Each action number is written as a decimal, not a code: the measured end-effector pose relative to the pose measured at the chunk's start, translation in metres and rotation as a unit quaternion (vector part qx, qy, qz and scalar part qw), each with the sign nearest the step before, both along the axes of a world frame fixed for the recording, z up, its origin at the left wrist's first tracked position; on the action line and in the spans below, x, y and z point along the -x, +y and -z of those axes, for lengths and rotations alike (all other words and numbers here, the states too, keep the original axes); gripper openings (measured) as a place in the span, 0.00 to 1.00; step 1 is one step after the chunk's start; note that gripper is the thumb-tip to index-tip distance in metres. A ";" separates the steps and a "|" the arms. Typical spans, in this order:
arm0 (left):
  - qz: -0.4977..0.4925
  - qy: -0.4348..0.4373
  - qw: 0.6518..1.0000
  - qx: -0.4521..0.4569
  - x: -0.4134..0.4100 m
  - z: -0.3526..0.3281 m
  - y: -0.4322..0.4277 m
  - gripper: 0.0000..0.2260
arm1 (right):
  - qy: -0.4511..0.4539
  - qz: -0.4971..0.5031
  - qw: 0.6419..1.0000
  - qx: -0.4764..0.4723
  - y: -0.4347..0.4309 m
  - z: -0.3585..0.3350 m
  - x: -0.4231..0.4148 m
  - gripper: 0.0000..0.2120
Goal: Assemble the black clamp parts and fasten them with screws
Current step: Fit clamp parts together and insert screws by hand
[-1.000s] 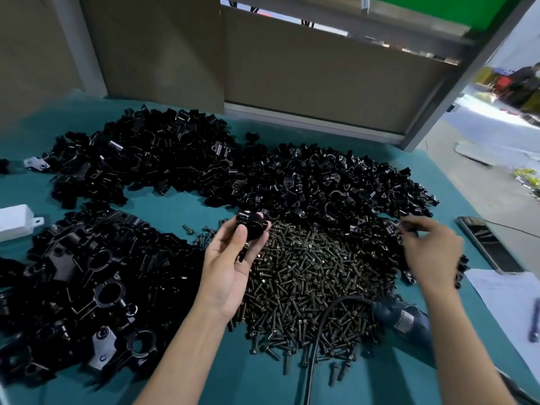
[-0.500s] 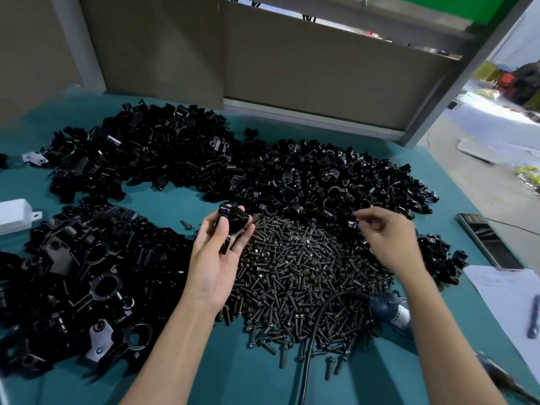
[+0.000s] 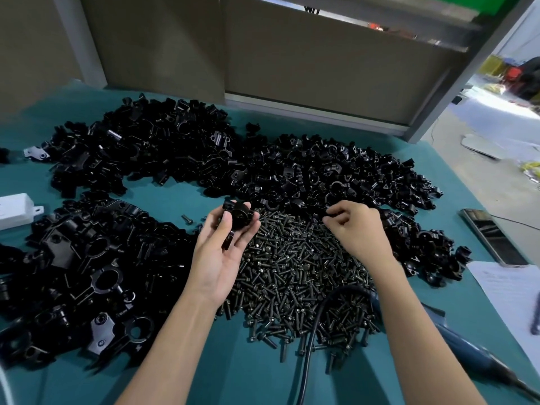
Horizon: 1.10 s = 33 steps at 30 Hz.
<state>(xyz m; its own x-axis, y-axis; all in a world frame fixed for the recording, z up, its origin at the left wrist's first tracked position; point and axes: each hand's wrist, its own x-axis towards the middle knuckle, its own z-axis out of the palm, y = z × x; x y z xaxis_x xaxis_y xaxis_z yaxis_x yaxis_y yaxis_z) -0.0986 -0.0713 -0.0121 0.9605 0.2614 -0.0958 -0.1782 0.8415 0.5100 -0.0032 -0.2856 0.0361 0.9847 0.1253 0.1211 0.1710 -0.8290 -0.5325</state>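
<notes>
The left hand point(image 3: 219, 258) is turned palm up over the near left edge of the screw pile point(image 3: 298, 276), forearm reaching in from the near side. Its thumb and fingertips curl round a black clamp part point(image 3: 238, 219), a rounded piece with a hole in its face, held up at the far end of the hand with the palm below it bare.

The right hand point(image 3: 359, 232) is held knuckles up over the far side of the same pile, wrist bent to the left. Its fingers are curled in and the thumb and forefinger pinch a small dark piece point(image 3: 328, 213); it is too small to say whether it is a clamp part or a screw. The two hands are near each other but apart, not touching.

The rest of the clamp parts lie in heaps on the teal table point(image 3: 263, 378): large clamp bodies point(image 3: 87, 273) at the near left, smaller ones point(image 3: 140, 159) at the far left, and small clamp caps point(image 3: 336, 176) beyond and right of the screws. A single screw point(image 3: 187, 219) lies on its own just left of the held part.

A blue power screwdriver point(image 3: 467, 349) lies under the right forearm, its black cord point(image 3: 306, 355) looping across the screws. A phone point(image 3: 491, 238) and a sheet of paper point(image 3: 511, 296) lie at the right edge, and a white box point(image 3: 14, 210) at the left.
</notes>
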 end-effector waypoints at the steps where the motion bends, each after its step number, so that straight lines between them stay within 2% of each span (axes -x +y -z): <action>1: 0.003 -0.001 1.000 -0.006 0.000 0.000 -0.001 0.13 | -0.001 0.000 0.999 0.037 0.006 0.000 -0.001 0.08; 3: 0.008 -0.003 1.000 -0.021 0.001 0.000 -0.002 0.12 | -0.005 0.010 0.992 0.127 0.018 0.000 -0.002 0.12; 5: 0.011 -0.005 0.999 -0.041 0.002 0.001 -0.004 0.11 | 0.000 0.015 0.978 0.208 0.027 -0.001 -0.004 0.12; 7: 0.013 -0.004 0.999 -0.052 0.002 0.001 -0.004 0.11 | 0.016 0.014 0.973 0.232 0.030 -0.004 -0.006 0.10; 9: 0.014 -0.004 0.999 -0.052 0.002 0.001 -0.005 0.11 | 0.037 0.010 0.977 0.207 0.026 -0.006 -0.011 0.12; 11: 0.016 -0.004 0.999 -0.049 0.002 0.001 -0.005 0.10 | 0.051 -0.001 0.990 0.130 0.017 -0.009 -0.013 0.11; 13: 0.017 -0.005 0.999 -0.047 0.002 0.000 -0.005 0.10 | 0.074 -0.027 0.996 -0.035 0.010 -0.012 -0.007 0.10; 15: 0.021 -0.005 0.999 -0.046 0.002 0.000 -0.006 0.11 | 0.127 -0.068 0.958 -0.246 0.007 -0.016 0.002 0.11; 17: 0.023 -0.004 0.999 -0.045 0.001 0.000 -0.007 0.12 | 0.178 -0.114 0.895 -0.392 0.009 -0.017 0.010 0.10; 19: 0.024 -0.003 0.999 -0.048 0.002 0.000 -0.007 0.13 | 0.207 -0.142 0.846 -0.470 0.014 -0.017 0.015 0.09; 22: 0.026 -0.005 0.998 -0.052 0.002 0.000 -0.006 0.13 | 0.208 -0.166 0.825 -0.499 0.024 -0.016 0.020 0.11; 28: 0.028 -0.009 0.998 -0.053 0.003 0.000 -0.005 0.12 | 0.199 -0.177 0.831 -0.489 0.033 -0.012 0.026 0.10; 30: 0.027 -0.010 0.998 -0.051 0.002 0.000 -0.005 0.10 | 0.176 -0.157 0.868 -0.437 0.031 -0.011 0.026 0.09; 33: 0.015 -0.015 0.999 -0.035 0.002 0.000 -0.001 0.11 | 0.101 -0.089 0.956 -0.261 0.026 -0.008 0.024 0.11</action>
